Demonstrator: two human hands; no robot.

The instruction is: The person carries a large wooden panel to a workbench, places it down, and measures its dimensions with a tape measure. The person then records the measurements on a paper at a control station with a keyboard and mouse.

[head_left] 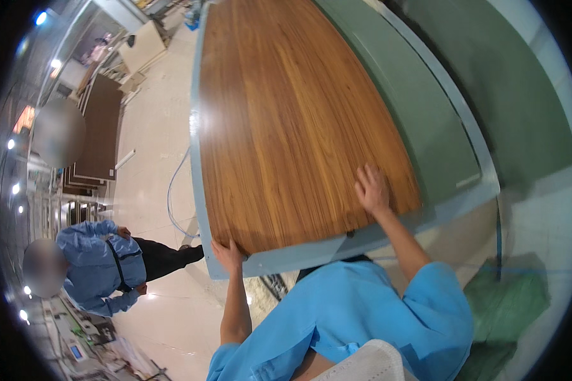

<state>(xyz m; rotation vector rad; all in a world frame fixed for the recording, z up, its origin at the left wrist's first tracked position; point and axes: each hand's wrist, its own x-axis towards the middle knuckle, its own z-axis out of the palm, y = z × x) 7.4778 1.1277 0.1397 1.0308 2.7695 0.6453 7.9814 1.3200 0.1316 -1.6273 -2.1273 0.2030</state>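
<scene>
**Hands on wood panel**

Brown wood-grain panel lay flat on a light blue-green table, reaching far. Left hand gripped the panel's near left corner, fingers curled over the edge. Right hand rested flat, open, holding nothing, near the near right corner. A person in blue coat bent at left.

Both bare arms reach forward, left hand curled with fingers bent, right hand flat, fingers spread
</scene>
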